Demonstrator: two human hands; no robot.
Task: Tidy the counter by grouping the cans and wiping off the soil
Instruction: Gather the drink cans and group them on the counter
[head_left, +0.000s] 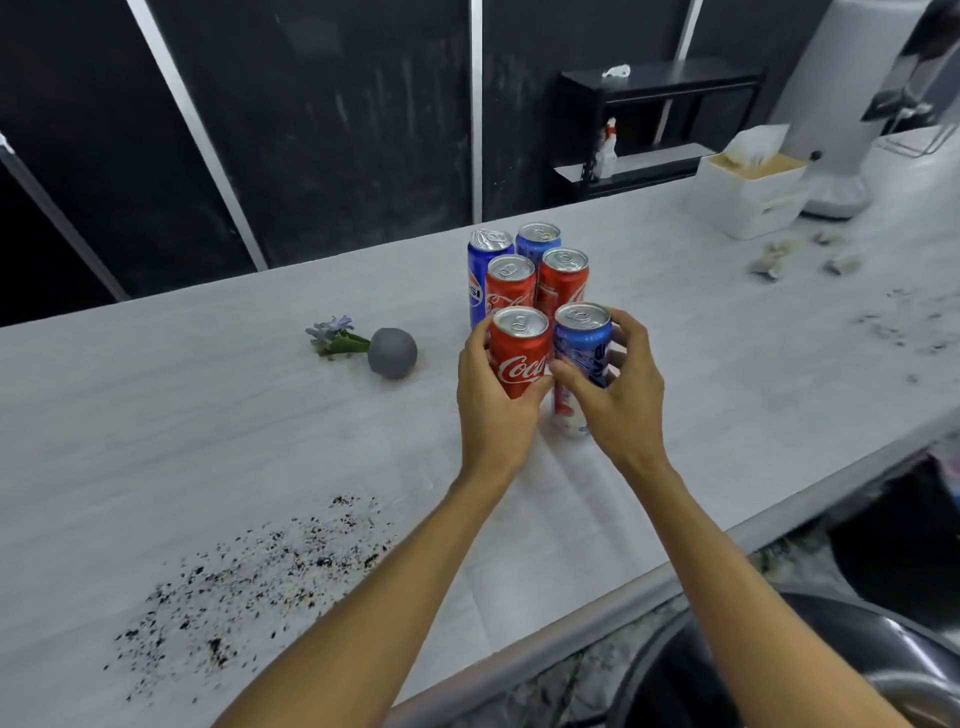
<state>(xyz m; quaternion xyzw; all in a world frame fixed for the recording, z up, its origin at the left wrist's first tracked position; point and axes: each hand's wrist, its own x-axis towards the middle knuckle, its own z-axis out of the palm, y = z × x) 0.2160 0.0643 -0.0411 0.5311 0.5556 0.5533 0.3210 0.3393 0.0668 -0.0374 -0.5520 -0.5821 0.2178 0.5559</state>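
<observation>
Six cans stand upright in a tight cluster near the middle of the counter (208, 415), in three rows of two. The left hand (488, 395) is wrapped around the front red can (519, 348), fingers curled against its side, and the right hand (618, 384) grips the front blue can (584, 343) the same way. The two front cans touch or nearly touch each other and sit just ahead of the middle red pair (535, 280), with the back blue pair (514, 244) behind.

The likely mishap is a knock-on — the cans are tall and narrow, so pushing the front two in too hard or at a tilt could tip the middle row into the back row, which stands near the far edge. A can rolling toward the near side could also drag through the soil (260, 571).

That soil is scattered over the near left of the counter, well apart from the cans and not yet wiped (no cloth is visible). A grey ball-shaped pot (392, 352) lies tipped on its side left of the cans, with a small flower (332, 335) poking out. More dark specks (898, 322) and crumpled scraps (769, 262) lie to the far right, near a white box (748, 197) — all clear of the hands. Nothing blocks the cans themselves.
</observation>
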